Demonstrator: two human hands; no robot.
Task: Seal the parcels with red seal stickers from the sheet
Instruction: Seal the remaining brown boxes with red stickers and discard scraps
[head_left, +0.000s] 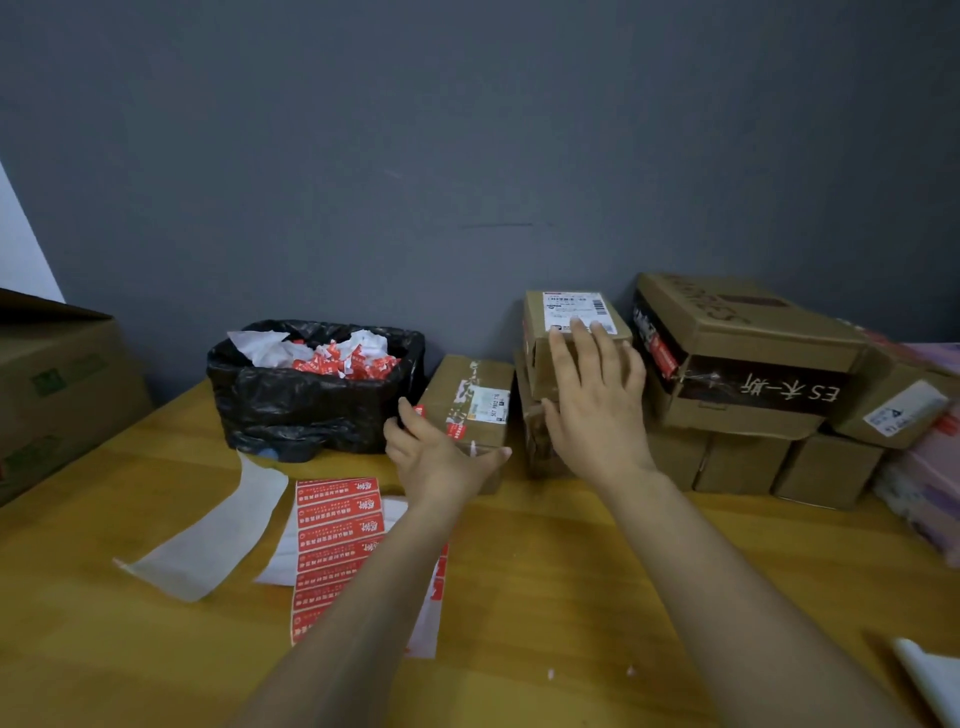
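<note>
Parcels: a low parcel (470, 410) lies on the surface (545, 597) just beside the bin (311, 384). A stack of parcels (566, 332) stands close on its right, against the wall.
Sticker sheet: the sheet of red seal stickers (337, 540) lies flat on the surface near the person, partly under the left forearm.
Left grip (436, 452): grasping the near end of the low parcel, fingers on its left side, thumb stretched across the front.
Right grip (597, 400): released, with straight fingers laid flat on the top parcel of the stack, at the white label.
Step in hand: probably bringing a parcel forward for sealing.
To do it well: steady the stack with the flat hand and slide one parcel out slowly. Turn its open seam upward and put it down beside the sheet, not on it.
Risk: the stack may tip toward the low parcel.
</note>
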